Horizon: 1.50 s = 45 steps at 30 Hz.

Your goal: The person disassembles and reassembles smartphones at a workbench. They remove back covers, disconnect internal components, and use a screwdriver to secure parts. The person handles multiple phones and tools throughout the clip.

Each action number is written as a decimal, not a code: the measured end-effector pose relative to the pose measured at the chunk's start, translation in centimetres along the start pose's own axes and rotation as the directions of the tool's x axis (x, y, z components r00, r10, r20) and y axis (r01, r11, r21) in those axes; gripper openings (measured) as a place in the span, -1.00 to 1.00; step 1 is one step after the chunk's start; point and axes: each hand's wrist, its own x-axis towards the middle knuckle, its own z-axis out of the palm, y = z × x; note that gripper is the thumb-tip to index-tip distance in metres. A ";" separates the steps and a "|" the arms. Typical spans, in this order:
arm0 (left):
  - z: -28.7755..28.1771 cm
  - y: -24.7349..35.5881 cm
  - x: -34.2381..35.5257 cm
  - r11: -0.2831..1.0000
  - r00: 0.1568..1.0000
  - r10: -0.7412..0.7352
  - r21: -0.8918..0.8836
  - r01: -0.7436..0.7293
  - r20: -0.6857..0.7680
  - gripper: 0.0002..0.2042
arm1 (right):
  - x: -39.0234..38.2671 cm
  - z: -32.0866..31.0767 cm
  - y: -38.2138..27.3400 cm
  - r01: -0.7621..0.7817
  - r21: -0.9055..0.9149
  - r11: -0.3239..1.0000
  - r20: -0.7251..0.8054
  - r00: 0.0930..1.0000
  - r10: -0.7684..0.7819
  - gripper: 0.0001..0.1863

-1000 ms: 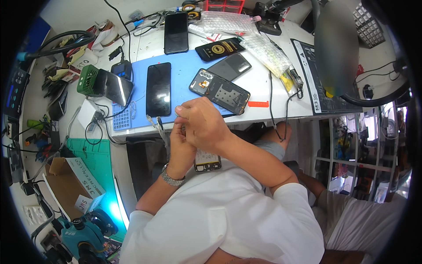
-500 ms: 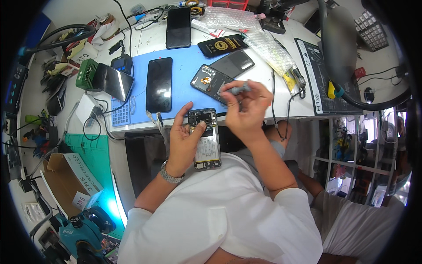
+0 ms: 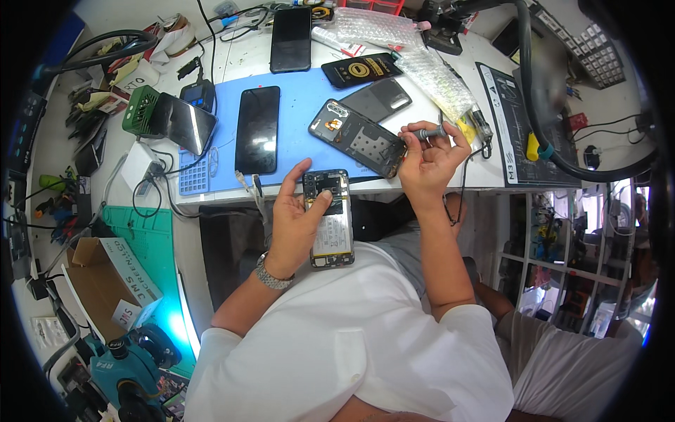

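My left hand (image 3: 290, 221) grips an opened phone (image 3: 332, 235) by its sides, just off the table's front edge. Its thumb presses on the upper inside, above the pale battery. To the right, my right hand (image 3: 430, 169) is closed on a small grey-handled screwdriver (image 3: 431, 132), pinched between the fingers; its tip is hard to make out. That hand is at the right end of a loose phone back cover (image 3: 365, 146), which lies with its inside up, a cartoon sticker near its camera opening. Behind the cover lies another dark grey cover (image 3: 383, 100).
A black phone (image 3: 257, 130) lies on the blue mat (image 3: 292, 95). Farther back are a second phone (image 3: 291, 39), a black gold-printed panel (image 3: 358, 69) and bubble wrap (image 3: 439, 84). A microscope (image 3: 130, 373) and open carton (image 3: 102, 288) stand lower left. Another person sits at right.
My right hand with the screwdriver has moved right, away from the opened phone, uncovering the loose back cover. My left hand still holds the phone in nearly the same place.
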 end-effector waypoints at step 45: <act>-1.0 -1.2 0.5 0.995 0.997 0.071 0.073 -0.070 -0.009 -0.34 | -3.0 8.0 -3.8 -0.194 0.152 0.969 0.245 0.957 0.153 -0.30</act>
